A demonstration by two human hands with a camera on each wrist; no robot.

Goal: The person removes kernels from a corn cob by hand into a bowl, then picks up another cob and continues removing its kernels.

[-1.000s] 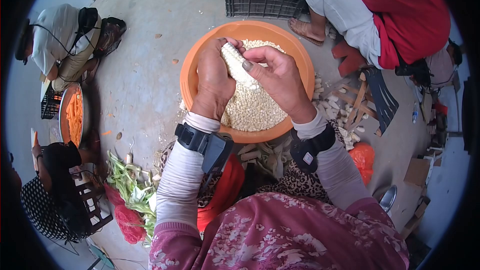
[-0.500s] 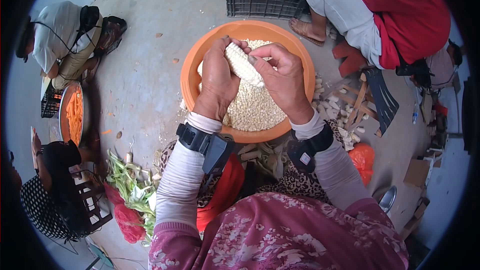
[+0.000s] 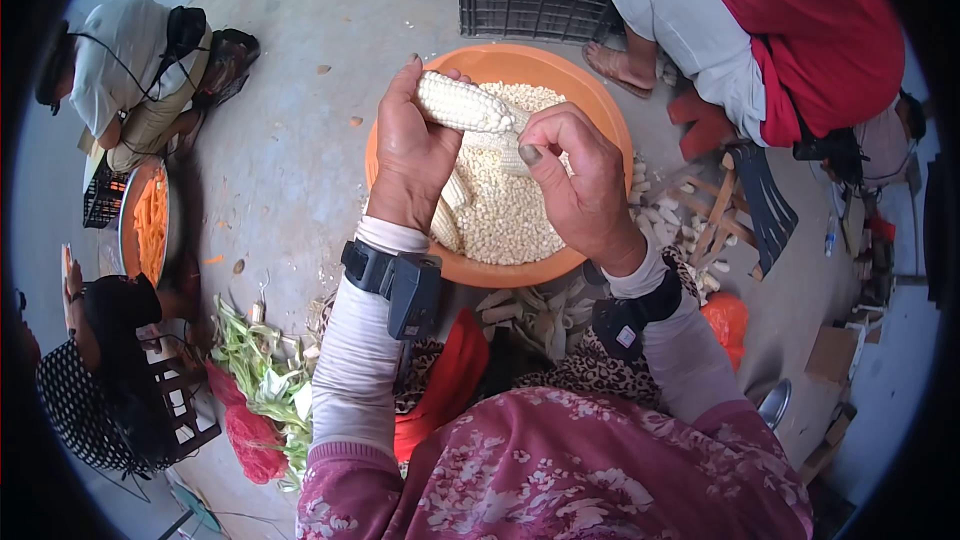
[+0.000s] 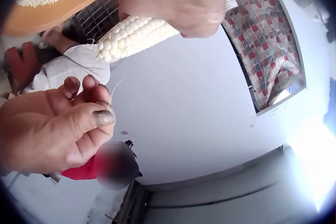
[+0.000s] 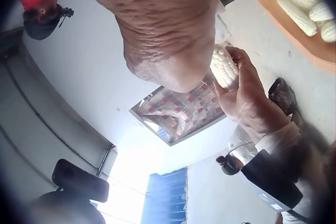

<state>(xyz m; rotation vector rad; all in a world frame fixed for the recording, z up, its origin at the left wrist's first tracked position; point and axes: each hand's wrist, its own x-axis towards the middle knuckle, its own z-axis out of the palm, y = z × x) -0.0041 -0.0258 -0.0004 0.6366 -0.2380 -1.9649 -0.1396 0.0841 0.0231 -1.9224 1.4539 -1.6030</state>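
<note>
Closest to us, against the lap, lies a heap of bare cores and husk scraps [image 3: 530,312]. We take it as a sign that a good many ears are already done.

Just beyond it sits the orange basin [image 3: 505,58], its floor covered deep in loose kernels [image 3: 505,215], so much of the shelling looks finished. A couple of other ears [image 5: 300,16] lie in the basin at the rim. We cannot tell whether they are stripped.

Over the basin the left hand [image 3: 412,155] wraps its fingers round one end of the cob [image 3: 462,103] and holds it crosswise in the air. The right hand [image 3: 582,185] is curled, thumb laid along the forefinger, just off the cob's free end. The left wrist view shows a gap between them and nothing in its grasp.

The cob [image 4: 135,35] itself looks almost untouched:
- It has tight, even rows of pale, creamy-white kernels, rounded and glossy, running to a blunt tip.
- A thread or two of silk trails off it.
- We see no bare patch on the sides that show, so we judge this ear is barely started.

Farther off stand a dark plastic crate [image 3: 530,5] and other seated people. At the left there is a round tray of orange strips [image 3: 150,225].
</note>
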